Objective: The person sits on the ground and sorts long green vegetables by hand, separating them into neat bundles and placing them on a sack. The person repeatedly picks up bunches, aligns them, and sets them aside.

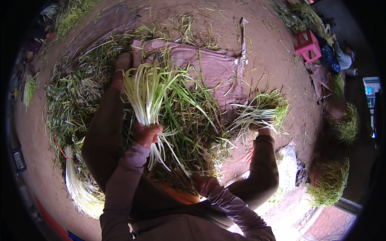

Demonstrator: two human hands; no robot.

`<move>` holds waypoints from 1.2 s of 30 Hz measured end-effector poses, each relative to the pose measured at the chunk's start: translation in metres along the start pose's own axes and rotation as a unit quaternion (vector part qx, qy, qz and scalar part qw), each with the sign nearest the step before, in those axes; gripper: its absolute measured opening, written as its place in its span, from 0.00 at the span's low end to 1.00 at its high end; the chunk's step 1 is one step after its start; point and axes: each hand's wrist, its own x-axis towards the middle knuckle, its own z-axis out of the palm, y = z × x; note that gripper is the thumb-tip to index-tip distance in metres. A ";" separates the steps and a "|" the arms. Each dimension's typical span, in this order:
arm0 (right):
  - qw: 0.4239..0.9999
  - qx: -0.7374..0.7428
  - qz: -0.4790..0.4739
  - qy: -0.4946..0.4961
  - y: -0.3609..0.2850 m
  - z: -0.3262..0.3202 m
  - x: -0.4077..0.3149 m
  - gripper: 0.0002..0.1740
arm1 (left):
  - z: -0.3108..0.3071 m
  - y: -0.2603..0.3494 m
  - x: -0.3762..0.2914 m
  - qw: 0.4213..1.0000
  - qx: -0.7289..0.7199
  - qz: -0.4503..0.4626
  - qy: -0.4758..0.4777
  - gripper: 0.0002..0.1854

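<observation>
My left hand [147,134] is shut around a thick bunch of leafy stalks [147,96], white low down and yellow-green toward the tips, perhaps blanched chives. Several thin white ends hang below that fist. Lower down, between my knees, my right hand [205,184] has its fingers closed at the end of one long pale stalk [178,161] running down from the bunch; the fingertips are partly dark and blurred. Under both hands spreads a heap of loose green leaves and trimmings [190,120]. More pale stalks [262,113] lie across my right foot.
A white-stalked bundle with a red tie [72,180] lies left of my left knee. Ahead is a pinkish sheet [193,60] on the dirt floor. At right are a pink plastic stool [307,45], a person [342,57] and leafy piles [330,182]. Trimmings [78,90] cover the left ground.
</observation>
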 end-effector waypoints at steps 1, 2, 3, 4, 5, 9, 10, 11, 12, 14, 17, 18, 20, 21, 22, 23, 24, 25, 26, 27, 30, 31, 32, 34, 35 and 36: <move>0.992 -0.118 -0.025 -0.046 0.004 -0.007 -0.003 0.06 | -0.001 0.003 0.000 1.000 -0.004 0.004 0.002 0.16; 0.944 -0.241 0.096 -0.205 0.003 -0.015 -0.010 0.08 | -0.002 0.008 -0.001 1.000 0.012 0.003 0.004 0.14; 0.937 -0.244 0.104 -0.227 0.008 -0.018 -0.013 0.08 | 0.001 0.014 -0.002 1.000 0.013 0.017 0.007 0.13; 0.930 -0.247 0.114 -0.247 0.018 -0.018 -0.018 0.09 | 0.002 0.015 -0.001 1.000 0.016 0.018 0.007 0.13; 0.922 -0.250 0.125 -0.267 0.029 -0.018 -0.023 0.09 | 0.001 0.016 0.000 1.000 0.020 0.018 0.007 0.12; 0.873 -0.303 0.113 -0.366 0.051 -0.016 -0.017 0.13 | -0.010 0.033 0.009 0.998 -0.021 0.058 0.030 0.14; 0.869 -0.305 0.123 -0.370 0.054 -0.018 -0.019 0.12 | -0.014 0.033 0.010 0.998 -0.023 0.055 0.019 0.17; 0.864 -0.313 0.134 -0.371 0.048 -0.023 -0.017 0.12 | -0.016 0.034 0.012 0.998 -0.029 0.051 0.007 0.21; 0.862 -0.317 0.140 -0.370 0.044 -0.025 -0.016 0.11 | -0.015 0.032 0.010 0.999 -0.015 0.045 0.013 0.21; 0.866 -0.325 0.145 -0.351 0.037 -0.027 -0.008 0.10 | -0.010 0.031 0.002 1.000 0.009 0.019 0.016 0.21; 0.923 -0.342 0.081 -0.154 0.027 -0.034 0.019 0.09 | 0.009 0.032 -0.003 1.000 -0.017 0.026 0.001 0.14; 0.969 -0.246 -0.032 0.006 0.044 -0.023 0.029 0.09 | 0.008 0.031 -0.005 1.000 -0.011 0.013 -0.007 0.14; 0.958 -0.241 -0.125 0.096 0.012 -0.033 0.073 0.09 | 0.007 0.028 -0.007 0.999 -0.024 -0.019 -0.024 0.14; 0.973 -0.182 -0.099 0.099 -0.002 -0.033 0.089 0.10 | 0.006 0.025 -0.008 0.998 -0.032 -0.036 -0.034 0.14; 0.984 -0.126 -0.072 0.104 -0.013 -0.033 0.102 0.11 | 0.006 0.020 -0.007 0.997 -0.025 -0.047 -0.050 0.14; 0.996 -0.032 -0.047 0.073 -0.019 -0.032 0.112 0.15 | 0.008 0.018 -0.008 0.997 -0.022 -0.044 -0.059 0.14; 0.995 0.006 -0.053 0.090 -0.019 -0.021 0.120 0.14 | 0.009 0.016 -0.009 0.996 -0.010 -0.060 -0.062 0.16; 0.992 0.044 -0.058 0.107 -0.020 -0.013 0.127 0.13 | 0.010 0.014 -0.009 0.995 0.001 -0.076 -0.064 0.19; 0.995 0.026 -0.061 0.074 -0.021 -0.012 0.129 0.11 | 0.012 0.013 -0.009 0.994 -0.007 -0.087 -0.061 0.19; 0.997 0.009 -0.063 0.037 -0.024 -0.010 0.131 0.09 | 0.013 0.011 -0.010 0.995 -0.014 -0.087 -0.053 0.18; 0.994 0.049 -0.060 0.078 -0.020 0.003 0.125 0.06 | 0.012 0.009 -0.010 0.996 -0.009 -0.085 -0.040 0.17; 0.992 0.069 -0.052 0.090 -0.021 0.005 0.123 0.06 | 0.012 0.010 -0.011 0.995 -0.015 -0.086 -0.043 0.17; 0.991 0.107 -0.031 0.069 -0.017 0.002 0.119 0.06 | 0.012 0.011 -0.011 0.995 -0.020 -0.088 -0.046 0.17; 0.990 0.095 -0.032 0.096 -0.010 -0.002 0.113 0.06 | 0.010 0.011 -0.010 0.995 -0.009 -0.085 -0.052 0.15; 0.990 0.093 -0.027 0.101 -0.005 -0.003 0.108 0.06 | 0.010 0.011 -0.010 0.995 -0.003 -0.083 -0.054 0.14; 0.992 0.070 -0.018 0.100 0.002 -0.005 0.104 0.07 | 0.010 0.011 -0.010 0.996 -0.015 -0.071 -0.053 0.15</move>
